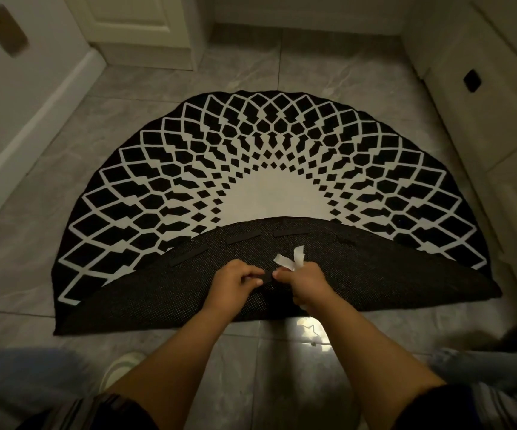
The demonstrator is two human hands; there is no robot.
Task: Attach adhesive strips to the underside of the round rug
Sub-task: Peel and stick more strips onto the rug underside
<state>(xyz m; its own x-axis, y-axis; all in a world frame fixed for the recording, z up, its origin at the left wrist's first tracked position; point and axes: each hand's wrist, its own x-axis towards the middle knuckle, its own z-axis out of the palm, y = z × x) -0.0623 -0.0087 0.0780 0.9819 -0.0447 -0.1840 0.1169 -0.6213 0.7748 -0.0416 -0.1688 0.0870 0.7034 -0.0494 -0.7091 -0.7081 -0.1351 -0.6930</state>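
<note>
A round black-and-white patterned rug (269,156) lies on the tile floor, its near half folded back so the dark mesh underside (375,268) faces up. Three black adhesive strips (243,239) sit stuck along the folded edge. Over the underside's middle, my left hand (235,282) and my right hand (303,282) pinch the two ends of another black strip (268,277). White peeled backing paper (291,259) sticks up from my right hand's fingers.
Grey marble floor tiles (145,88) surround the rug. A white baseboard and wall (34,97) run along the left, white cabinets (483,103) along the right, a door frame (145,32) at the back. My knees and a slipper (120,367) are near the bottom edge.
</note>
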